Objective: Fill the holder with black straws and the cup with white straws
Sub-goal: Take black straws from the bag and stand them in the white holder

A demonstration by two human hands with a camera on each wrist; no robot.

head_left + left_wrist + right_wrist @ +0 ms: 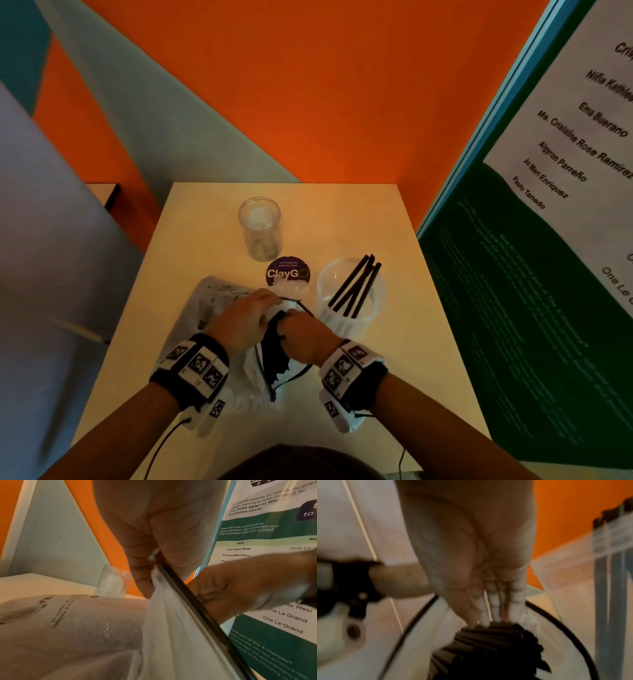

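Observation:
A clear bag with a black rim (pixel 253 373) lies at the table's middle and holds a bundle of black straws (pixel 274 346). My left hand (pixel 279 299) pinches the bag's rim (pixel 171 628) between thumb and fingers and holds it up. My right hand (pixel 291 317) reaches into the mouth, and its fingertips (pixel 483 623) close with the thumb on the top ends of the black straws (pixel 496 649). The clear holder (pixel 322 284) stands to the right with three black straws (pixel 356 284) leaning in it. The clear cup (pixel 260 228) stands farther back.
A second, printed plastic bag (pixel 212 301) lies under my left wrist. A round purple sticker (pixel 287 273) sits between cup and holder. A green and white poster board (pixel 531 274) stands along the table's right edge. An orange wall closes the back.

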